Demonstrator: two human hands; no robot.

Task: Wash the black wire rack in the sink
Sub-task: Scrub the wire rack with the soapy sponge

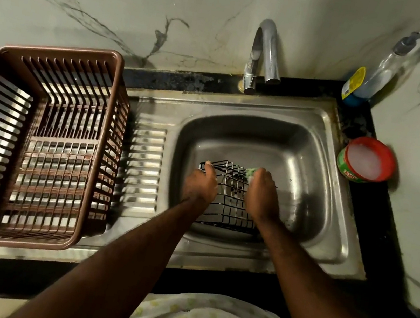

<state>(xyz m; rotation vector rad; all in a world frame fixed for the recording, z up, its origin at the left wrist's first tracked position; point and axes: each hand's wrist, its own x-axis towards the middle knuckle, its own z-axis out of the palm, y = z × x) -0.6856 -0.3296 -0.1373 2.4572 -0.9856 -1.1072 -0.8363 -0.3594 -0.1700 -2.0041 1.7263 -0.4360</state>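
The rack (227, 202) sits low in the sink (319, 115), on the basin floor toward the near wall, with the drain showing through its wires. The left grip (201, 184) is clenched on the rack's left edge, thumb up along the far corner, steadying it. The right grip (261, 193) grasps a green scrubber (251, 171) and presses it on the rack's far right rim; its fingers are mostly hidden behind the back of the hand. The rack looks light and stiff, an open grid of thin coated wire, so it should lift and turn easily with one grip. Wet and soapy, the wires are probably slippery, and a pinch on a single wire may slide. The outer frame or a corner, where several wires meet, seems the surest hold, with fingers hooked through the gaps. It is not fragile, though it may skid and clatter on the steel. No stream shows from the tap (266, 50). A brown basket (43, 134) stands on the drainboard to the left, and a soap tub (366, 160) sits on the worktop to the right.
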